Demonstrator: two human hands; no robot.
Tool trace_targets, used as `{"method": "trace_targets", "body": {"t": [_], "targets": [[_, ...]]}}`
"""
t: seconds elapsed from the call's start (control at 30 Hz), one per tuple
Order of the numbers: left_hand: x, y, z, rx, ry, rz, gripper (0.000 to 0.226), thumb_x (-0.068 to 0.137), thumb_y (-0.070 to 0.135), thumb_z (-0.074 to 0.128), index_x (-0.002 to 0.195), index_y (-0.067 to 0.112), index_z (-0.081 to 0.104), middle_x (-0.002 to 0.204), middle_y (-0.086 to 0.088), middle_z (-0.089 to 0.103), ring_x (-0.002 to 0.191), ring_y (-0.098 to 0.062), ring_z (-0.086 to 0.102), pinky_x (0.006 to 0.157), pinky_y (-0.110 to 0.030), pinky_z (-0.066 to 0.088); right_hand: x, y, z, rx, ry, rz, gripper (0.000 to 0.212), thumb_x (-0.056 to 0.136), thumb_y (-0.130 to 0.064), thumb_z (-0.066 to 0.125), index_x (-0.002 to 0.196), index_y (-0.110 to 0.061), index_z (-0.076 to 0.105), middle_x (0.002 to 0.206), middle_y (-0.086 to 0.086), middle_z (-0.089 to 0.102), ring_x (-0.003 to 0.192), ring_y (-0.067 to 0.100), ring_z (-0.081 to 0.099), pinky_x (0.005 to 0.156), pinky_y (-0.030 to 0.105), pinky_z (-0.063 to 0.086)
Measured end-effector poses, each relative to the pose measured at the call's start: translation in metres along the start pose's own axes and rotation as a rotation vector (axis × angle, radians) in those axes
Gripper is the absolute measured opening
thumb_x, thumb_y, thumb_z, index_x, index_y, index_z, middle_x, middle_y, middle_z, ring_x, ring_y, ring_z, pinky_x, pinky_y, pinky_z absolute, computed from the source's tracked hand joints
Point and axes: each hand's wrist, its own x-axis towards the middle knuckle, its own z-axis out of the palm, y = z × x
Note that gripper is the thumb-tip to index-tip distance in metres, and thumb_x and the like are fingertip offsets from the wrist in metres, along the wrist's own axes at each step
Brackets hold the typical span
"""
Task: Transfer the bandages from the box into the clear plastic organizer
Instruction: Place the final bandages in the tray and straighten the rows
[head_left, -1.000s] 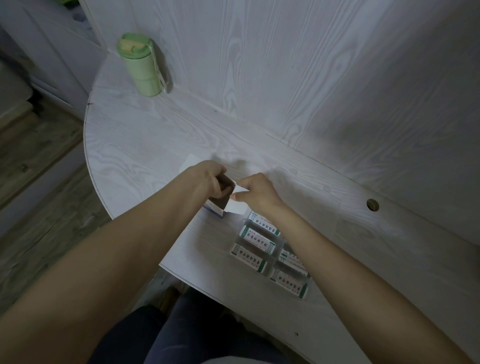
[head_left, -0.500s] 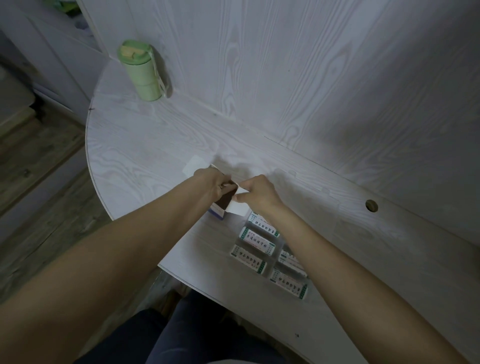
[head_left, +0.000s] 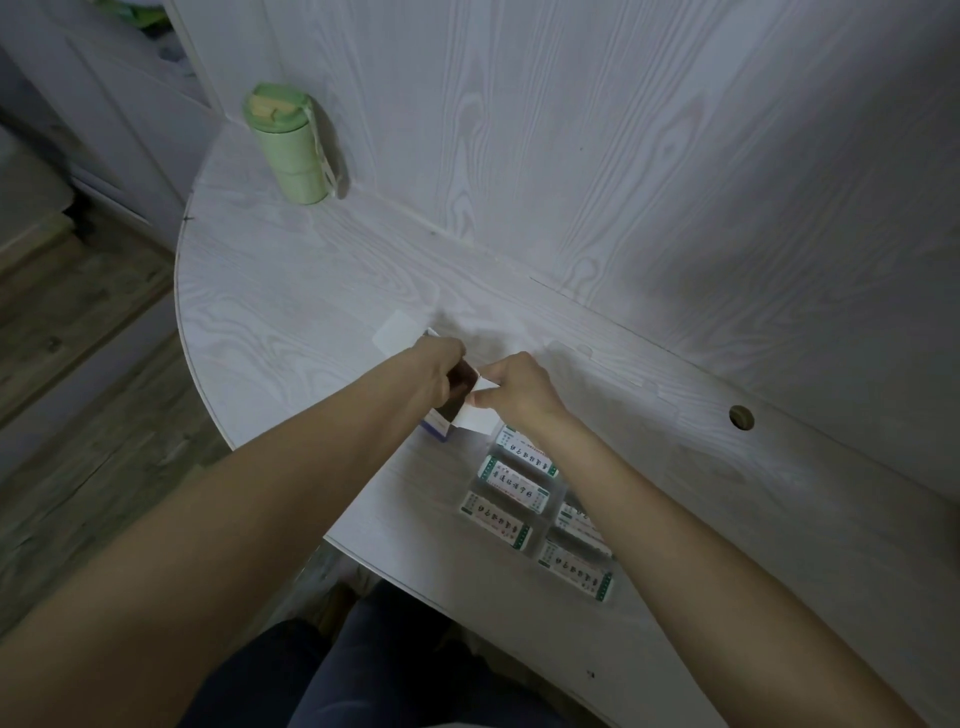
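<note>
A small white box (head_left: 441, 423) with a blue edge stands on the table, its open mouth dark. My left hand (head_left: 434, 366) grips the box from the left, fingers curled at its opening. My right hand (head_left: 514, 384) pinches the box's white flap (head_left: 480, 413) on the right side. Just right of the box lies the clear plastic organizer (head_left: 540, 512), its compartments holding several white bandage packs with green ends (head_left: 514, 480). My right forearm crosses over part of the organizer.
A green lidded cup (head_left: 288, 143) stands at the far left corner against the wood-grain wall. A white paper slip (head_left: 397, 332) lies behind the box. The table's curved edge (head_left: 208, 405) runs close on the left. A round hole (head_left: 741, 417) sits at the right.
Both hands stay on the box with hardly any shift; the left fingers have worked slightly deeper at the opening. The view has drifted a little.
</note>
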Motion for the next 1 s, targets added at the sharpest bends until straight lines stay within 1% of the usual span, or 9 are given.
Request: {"method": "trace_targets", "body": {"t": [0.1,0.2,0.33,0.4,0.5,0.63,0.7,0.83,1.0], "targets": [[-0.002,0.003,-0.001,-0.038,-0.023,0.021,0.004,0.096,-0.002,0.041,0.095,-0.003,0.046,0.085,-0.017,0.049,0.085,-0.030,0.054,0.077,-0.044,0.049,0.000,-0.001,0.002,-0.002,-0.002,-0.012,0.045,0.083,-0.009,0.071,0.125,0.000,0.059,0.130,0.011,0.058,0.121,0.022,0.053,0.082,0.019,0.037],[0.001,0.008,-0.004,-0.065,-0.012,0.073,0.025,0.093,-0.012,0.037,0.071,-0.001,0.040,0.072,-0.013,0.041,0.074,-0.026,0.048,0.065,-0.038,0.046,0.000,-0.005,0.007,-0.014,0.003,-0.027,0.040,0.081,-0.010,0.072,0.119,0.000,0.064,0.110,0.008,0.064,0.104,0.020,0.059,0.069,0.017,0.039],[0.000,0.006,-0.010,-0.089,0.030,0.132,0.011,0.086,-0.018,0.050,0.082,-0.008,0.048,0.086,-0.018,0.055,0.090,-0.034,0.059,0.077,-0.049,0.052,0.000,-0.006,0.010,-0.040,-0.001,-0.028,0.039,0.081,-0.010,0.072,0.117,0.002,0.064,0.094,0.002,0.051,0.089,0.013,0.047,0.054,0.011,0.030],[0.000,0.000,-0.012,-0.079,0.049,0.157,0.010,0.086,-0.014,0.055,0.092,-0.007,0.052,0.080,-0.016,0.056,0.074,-0.032,0.062,0.065,-0.044,0.056,0.000,-0.007,0.010,-0.049,-0.001,-0.027,0.041,0.081,-0.011,0.073,0.118,0.000,0.063,0.095,0.005,0.055,0.091,0.012,0.047,0.056,0.014,0.032],[0.000,-0.008,-0.018,-0.090,0.077,0.165,0.014,0.083,-0.007,0.064,0.074,-0.003,0.054,0.070,-0.016,0.057,0.040,-0.022,0.060,0.055,-0.035,0.058,-0.001,-0.007,0.009,-0.050,0.010,-0.017,0.039,0.081,-0.011,0.073,0.117,0.001,0.064,0.087,0.000,0.053,0.090,0.012,0.047,0.054,0.011,0.031],[-0.002,-0.013,-0.022,-0.188,0.071,0.156,0.016,0.079,-0.010,0.067,0.070,-0.001,0.057,0.068,-0.016,0.060,0.037,-0.020,0.060,0.045,-0.027,0.056,-0.002,-0.007,0.008,-0.032,0.014,0.042,0.016,0.081,-0.009,0.072,0.093,0.000,0.067,0.084,0.000,0.053,0.081,0.011,0.051,0.049,0.008,0.029],[-0.005,-0.014,-0.020,-0.200,0.075,0.175,0.016,0.078,-0.016,0.064,0.077,-0.002,0.057,0.070,-0.016,0.059,0.048,-0.026,0.062,0.047,-0.029,0.056,-0.002,-0.008,0.007,-0.029,0.018,0.049,0.017,0.081,-0.009,0.073,0.094,0.000,0.068,0.087,0.004,0.058,0.084,0.014,0.055,0.055,0.014,0.035],[-0.008,-0.017,-0.020,-0.165,0.080,0.206,0.026,0.076,-0.021,0.061,0.092,0.000,0.061,0.080,-0.018,0.060,0.062,-0.029,0.062,0.051,-0.032,0.058,-0.004,-0.009,0.005,-0.033,0.022,0.045,0.044,0.081,-0.010,0.073,0.123,-0.002,0.061,0.126,0.009,0.060,0.120,0.021,0.053,0.081,0.019,0.037],[-0.008,-0.016,-0.036,-0.039,0.049,0.274,0.022,0.077,-0.020,0.061,0.088,-0.001,0.063,0.078,-0.014,0.059,0.067,-0.026,0.061,0.050,-0.029,0.057,-0.010,-0.013,0.003,-0.011,0.025,0.039,0.046,0.084,-0.006,0.069,0.125,0.009,0.053,0.134,0.018,0.053,0.124,0.028,0.050,0.094,0.029,0.041]]}}
